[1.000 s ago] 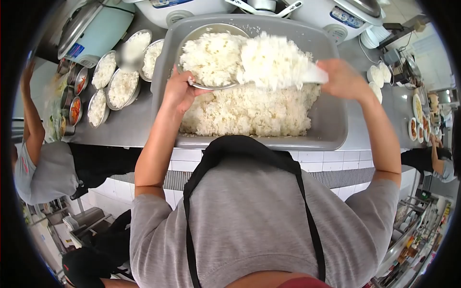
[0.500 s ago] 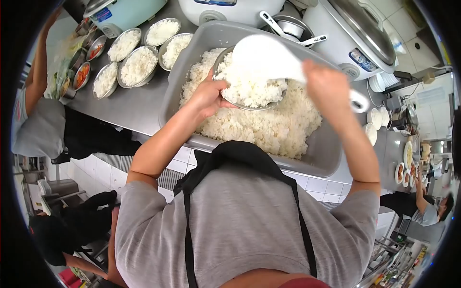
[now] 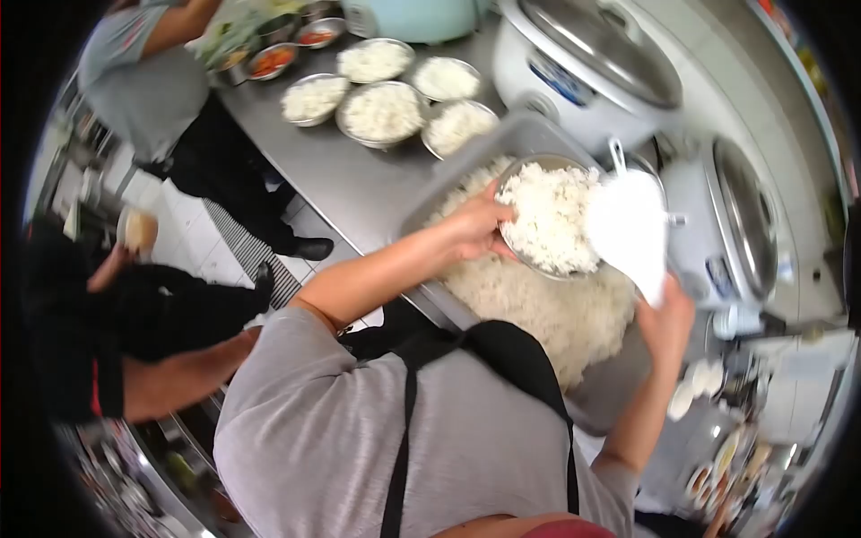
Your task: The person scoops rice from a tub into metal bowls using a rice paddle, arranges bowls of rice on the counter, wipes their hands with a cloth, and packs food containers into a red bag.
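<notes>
My left hand [image 3: 482,224] grips the near-left rim of a metal bowl [image 3: 558,273] heaped with white rice [image 3: 552,211]. The bowl is held above a grey tub [image 3: 529,134] with a broad mass of loose rice [image 3: 547,309] in it. My right hand [image 3: 665,314] is closed round the handle of a white rice paddle [image 3: 628,220]. The paddle's wide blade stands at the right side of the bowl, close against the heaped rice; whether it touches cannot be made out.
Several filled rice bowls [image 3: 383,114] stand on the steel counter [image 3: 305,166], left of the tub. White rice cookers [image 3: 565,94] line the back, with a pale teal one [image 3: 417,20] farther left. A co-worker [image 3: 152,81] stands at left, another person [image 3: 143,332] behind.
My view has swung left, so the counter scene shifts right. The paddle has gone from over the bowl's top to its right side. Both hands keep their hold.
</notes>
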Demonstrator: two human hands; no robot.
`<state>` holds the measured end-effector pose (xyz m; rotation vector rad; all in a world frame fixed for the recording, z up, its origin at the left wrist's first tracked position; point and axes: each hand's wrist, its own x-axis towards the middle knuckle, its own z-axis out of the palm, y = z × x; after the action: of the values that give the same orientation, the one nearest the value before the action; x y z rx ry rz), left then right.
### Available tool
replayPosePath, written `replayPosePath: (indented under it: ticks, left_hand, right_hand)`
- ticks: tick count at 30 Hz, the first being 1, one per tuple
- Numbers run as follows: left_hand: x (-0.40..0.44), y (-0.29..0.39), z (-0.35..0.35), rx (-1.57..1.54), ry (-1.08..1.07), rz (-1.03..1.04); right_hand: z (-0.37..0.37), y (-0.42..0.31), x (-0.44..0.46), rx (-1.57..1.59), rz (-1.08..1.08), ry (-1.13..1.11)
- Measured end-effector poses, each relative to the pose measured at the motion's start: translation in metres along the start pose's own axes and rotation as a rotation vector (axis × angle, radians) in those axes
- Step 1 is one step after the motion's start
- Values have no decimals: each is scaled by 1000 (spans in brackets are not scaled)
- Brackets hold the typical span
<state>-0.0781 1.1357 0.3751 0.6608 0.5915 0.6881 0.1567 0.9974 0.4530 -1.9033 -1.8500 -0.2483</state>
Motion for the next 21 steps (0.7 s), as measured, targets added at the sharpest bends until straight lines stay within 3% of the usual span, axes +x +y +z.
replayPosePath:
  ticks: [1, 5, 9, 11, 17, 19, 21]
  left_hand:
    - [-9, 3, -5, -7, 19, 45]
    - [-56, 25, -54, -228, 13, 309]
    - [-106, 54, -110, -208, 380, 576]
    - [-124, 64, -123, -13, 687, 697]
    - [-104, 49, -264, -233, 939, 652]
    - [-86, 54, -262, -75, 1120, 581]
    - [-72, 64, -271, -85, 1115, 535]
  right_hand:
    - [-9, 6, -1, 169, 26, 75]
    - [-7, 53, -27, 121, 246, 21]
    - [2, 80, -57, 34, 371, -84]
    - [7, 74, -60, 116, 374, -54]
    - [24, 69, -54, 109, 330, -35]
    - [27, 69, -53, 60, 264, 21]
    - [22, 61, -54, 116, 310, -19]
